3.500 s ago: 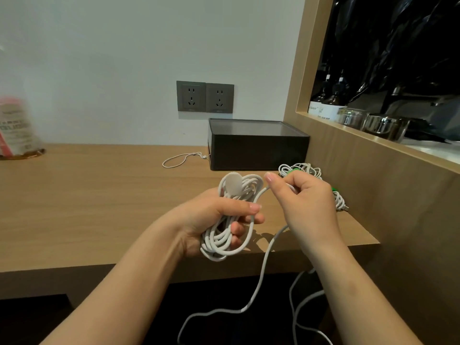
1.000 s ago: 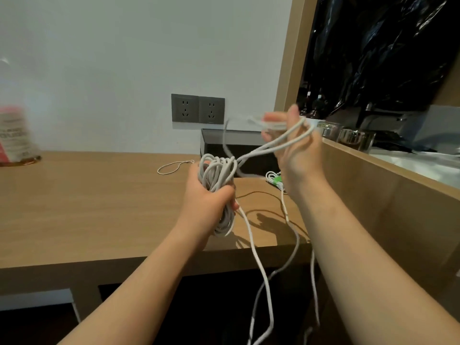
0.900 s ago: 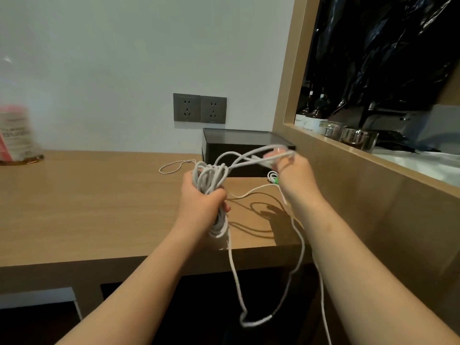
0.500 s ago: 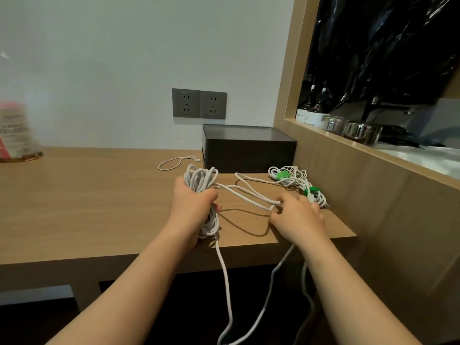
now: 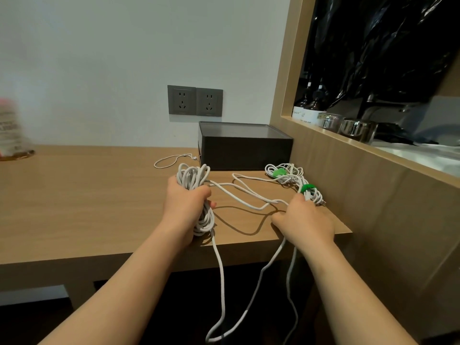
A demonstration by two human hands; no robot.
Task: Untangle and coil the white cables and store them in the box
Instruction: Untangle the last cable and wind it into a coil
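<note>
My left hand grips a thick coil of white cable upright over the wooden desk. Loose strands run from the coil to my right hand, which holds them low at the desk's front right edge. More of the cable hangs below the desk in long loops. A second bundle of white cables with green ties lies just beyond my right hand. The dark box stands at the back against the wall.
A thin white cord lies left of the box. Two grey wall sockets sit above it. A wooden partition rises on the right, with bottles and jars on its ledge. A blurred container stands far left.
My right hand came down from a raised pull near the box to the desk's front right edge, still holding strands. The coil in my left hand lowered slightly.
</note>
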